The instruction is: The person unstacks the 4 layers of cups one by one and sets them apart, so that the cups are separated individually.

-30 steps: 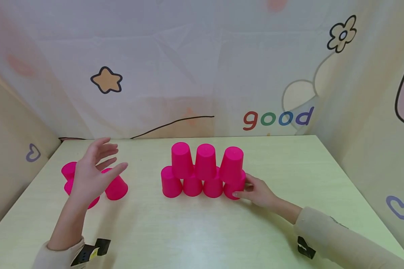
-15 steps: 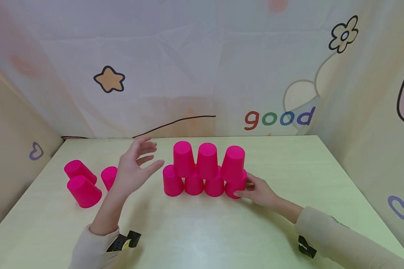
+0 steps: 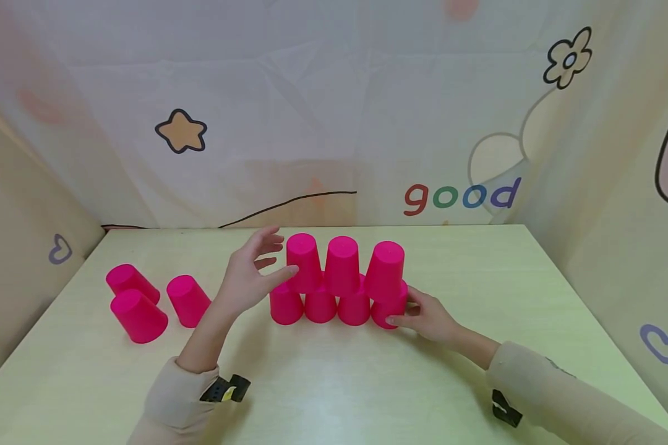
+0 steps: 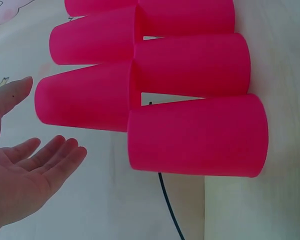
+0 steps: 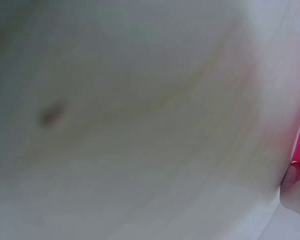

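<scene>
Pink cups stand upside down in two rows at mid-table. Three form the upper row, its left cup [image 3: 303, 262], middle cup [image 3: 342, 266] and right cup [image 3: 385, 272] resting on a lower row of several. My left hand [image 3: 250, 275] is raised beside the upper left cup, fingers spread; the left wrist view has a gap between that hand [image 4: 27, 175] and the upper cup [image 4: 85, 97]. With thumb in front and fingers behind, my right hand [image 3: 430, 316] holds the lower right cup [image 3: 388, 312]. The right wrist view is mostly blurred cloth, with that hand [image 5: 296, 192] at its edge.
Three more upside-down pink cups stand to the left: a back cup [image 3: 125, 278], a front cup [image 3: 139, 316] and one nearer cup [image 3: 186, 301], partly behind my left forearm. A printed curtain [image 3: 256, 123] hangs behind the pale table [image 3: 323, 389].
My left hand has moved right, from above the loose cups on the left to the upper left cup of the stack. The right hand has stayed on the lower right cup.
</scene>
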`<act>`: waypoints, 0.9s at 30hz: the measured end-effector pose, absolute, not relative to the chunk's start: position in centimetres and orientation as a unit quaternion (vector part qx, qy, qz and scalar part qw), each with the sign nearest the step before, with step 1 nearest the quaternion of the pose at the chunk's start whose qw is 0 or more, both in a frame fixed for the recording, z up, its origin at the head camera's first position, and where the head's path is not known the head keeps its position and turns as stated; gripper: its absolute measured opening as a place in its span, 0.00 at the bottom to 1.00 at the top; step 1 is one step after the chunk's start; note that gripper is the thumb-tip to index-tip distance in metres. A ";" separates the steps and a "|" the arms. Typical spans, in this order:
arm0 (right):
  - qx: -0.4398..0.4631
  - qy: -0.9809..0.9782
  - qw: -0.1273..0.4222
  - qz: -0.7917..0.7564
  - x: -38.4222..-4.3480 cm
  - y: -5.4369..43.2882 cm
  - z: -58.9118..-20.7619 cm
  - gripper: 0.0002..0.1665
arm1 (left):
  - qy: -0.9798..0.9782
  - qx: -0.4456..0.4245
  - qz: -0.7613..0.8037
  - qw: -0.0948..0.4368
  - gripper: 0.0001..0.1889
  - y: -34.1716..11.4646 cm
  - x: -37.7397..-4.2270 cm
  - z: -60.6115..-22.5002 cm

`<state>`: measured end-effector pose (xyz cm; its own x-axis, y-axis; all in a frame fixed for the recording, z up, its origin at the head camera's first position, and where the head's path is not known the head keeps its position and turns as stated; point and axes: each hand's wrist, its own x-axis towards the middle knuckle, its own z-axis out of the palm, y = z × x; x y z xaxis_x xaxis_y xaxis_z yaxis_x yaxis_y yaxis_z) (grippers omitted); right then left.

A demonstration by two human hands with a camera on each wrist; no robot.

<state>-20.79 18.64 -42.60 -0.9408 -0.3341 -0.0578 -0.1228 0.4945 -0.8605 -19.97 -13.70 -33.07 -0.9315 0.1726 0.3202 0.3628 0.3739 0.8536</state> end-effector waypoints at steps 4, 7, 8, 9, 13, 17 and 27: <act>-0.137 0.858 0.109 -0.484 -20.8 18.6 -42.6 0.37 | -0.829 -0.157 -0.531 0.076 0.36 -13.1 -20.4 -33.6; -0.135 0.859 0.109 -0.482 -20.8 18.6 -42.7 0.36 | -0.833 -0.155 -0.528 0.064 0.35 -12.7 -20.8 -34.0; -0.134 0.859 0.109 -0.482 -20.8 18.6 -42.7 0.36 | -0.834 -0.153 -0.526 0.060 0.35 -12.5 -20.8 -34.1; -0.134 0.859 0.108 -0.481 -20.9 18.6 -42.7 0.36 | -0.835 -0.152 -0.525 0.059 0.35 -12.4 -20.9 -34.2; -0.134 0.860 0.109 -0.481 -20.9 18.6 -42.7 0.36 | -0.839 -0.142 -0.521 0.064 0.33 -12.0 -21.0 -34.5; -0.133 0.861 0.110 -0.479 -20.9 18.6 -42.7 0.36 | -0.837 -0.142 -0.523 0.076 0.32 -11.8 -21.1 -34.7; -0.133 0.859 0.107 -0.483 -21.1 18.8 -43.0 0.35 | -0.837 -0.136 -0.524 0.080 0.30 -12.0 -21.0 -34.5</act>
